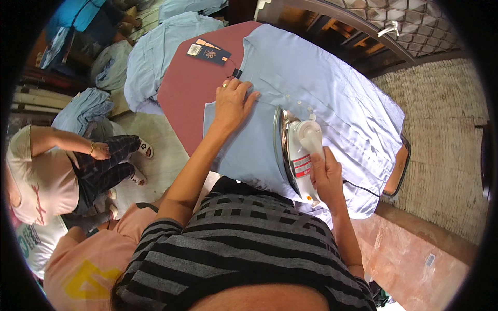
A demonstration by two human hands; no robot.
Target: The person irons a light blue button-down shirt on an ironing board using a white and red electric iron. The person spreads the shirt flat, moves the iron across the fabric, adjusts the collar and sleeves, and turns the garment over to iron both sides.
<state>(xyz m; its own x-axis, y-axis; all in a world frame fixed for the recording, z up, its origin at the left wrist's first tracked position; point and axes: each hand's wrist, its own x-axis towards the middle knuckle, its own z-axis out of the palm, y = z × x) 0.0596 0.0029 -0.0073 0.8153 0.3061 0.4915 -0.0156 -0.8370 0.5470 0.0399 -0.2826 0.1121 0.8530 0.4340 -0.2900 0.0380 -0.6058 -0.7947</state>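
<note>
A light blue garment (321,83) lies spread over a board with a dark red cover (179,78). My right hand (328,179) is wrapped round the handle of a white and silver iron (298,160), whose tip points to the far side. The iron is over the near part of the cloth; I cannot tell whether its whole soleplate touches it. Near the neckline my left hand (234,103) lies on the cloth, fingers stretched out. Beyond it, a dark hang tag (208,52) on a string rests on the red cover, beside a small black label (237,73).
A black cord (363,187) runs right from behind my right hand. Blue clothes (161,57) are heaped at the far left. Another person (46,181) stands at left, with someone in a peach top (98,259) closer. A metal lattice (410,26) borders the far right.
</note>
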